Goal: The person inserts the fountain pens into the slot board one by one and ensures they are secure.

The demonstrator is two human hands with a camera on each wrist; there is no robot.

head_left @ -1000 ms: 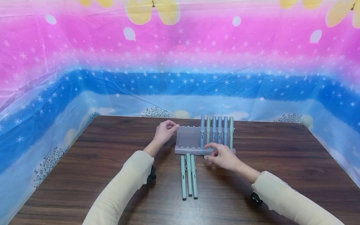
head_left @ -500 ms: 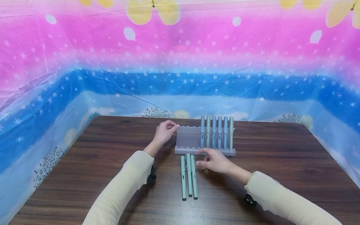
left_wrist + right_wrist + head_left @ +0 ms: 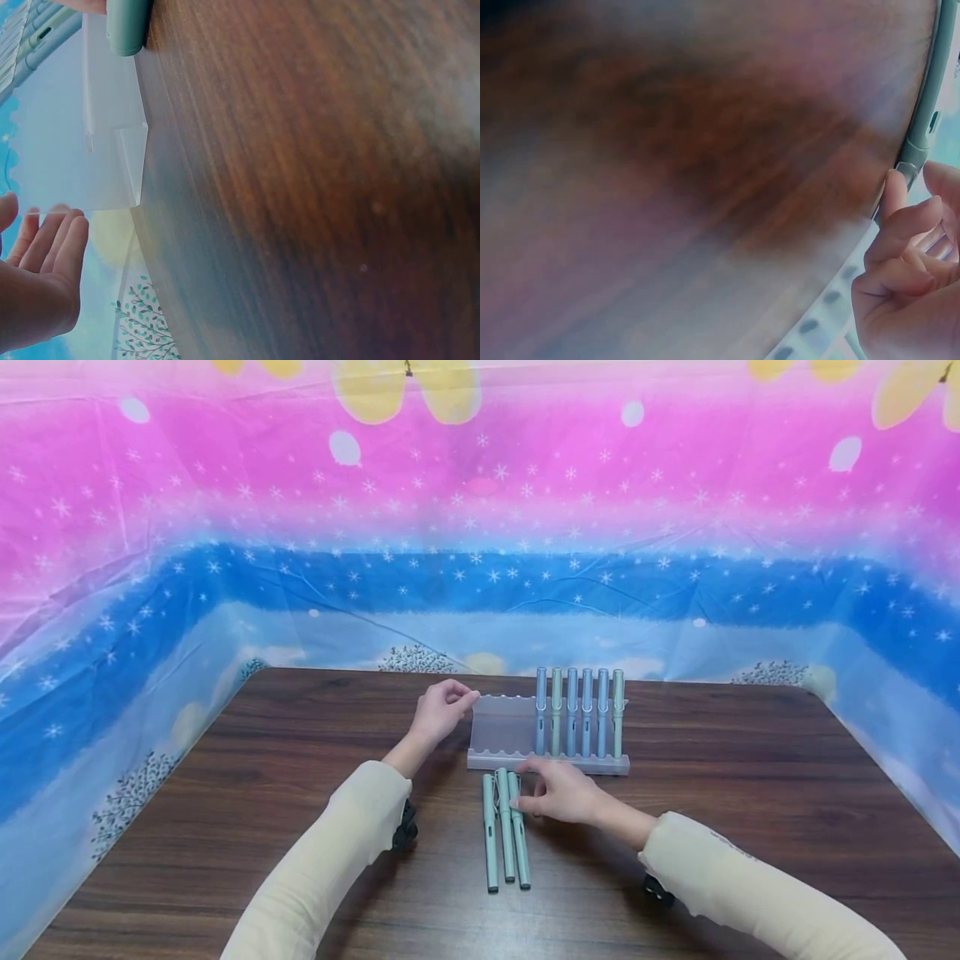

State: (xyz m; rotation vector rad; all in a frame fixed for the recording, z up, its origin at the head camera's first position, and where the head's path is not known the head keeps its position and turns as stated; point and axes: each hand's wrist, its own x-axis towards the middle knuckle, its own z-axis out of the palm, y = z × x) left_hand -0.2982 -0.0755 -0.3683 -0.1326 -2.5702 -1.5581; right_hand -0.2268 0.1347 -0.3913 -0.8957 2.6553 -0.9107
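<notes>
A translucent plastic pen rack (image 3: 501,727) stands toward the back of the table, with several blue and green capped pens (image 3: 572,714) upright in its right half. My left hand (image 3: 438,714) pinches the rack's upper left corner; fingers show through the clear plastic in the left wrist view. In front of the rack lie three green pens side by side. My right hand (image 3: 566,793) has thumb and index finger at the cap of the rightmost lying pen (image 3: 522,860). In the right wrist view, both fingertips sit around this pen (image 3: 932,90) near its clip, other fingers curled.
The other two lying pens, the left one (image 3: 491,847) and the middle one (image 3: 506,839), are close beside the gripped pen. Notches line the rack's front ledge (image 3: 551,764). A patterned cloth (image 3: 480,568) hangs behind the brown wooden table (image 3: 300,727).
My right hand has moved left from in front of the rack to the rightmost lying pen, thumb and index closing at its cap. The left hand stays on the rack's corner.
</notes>
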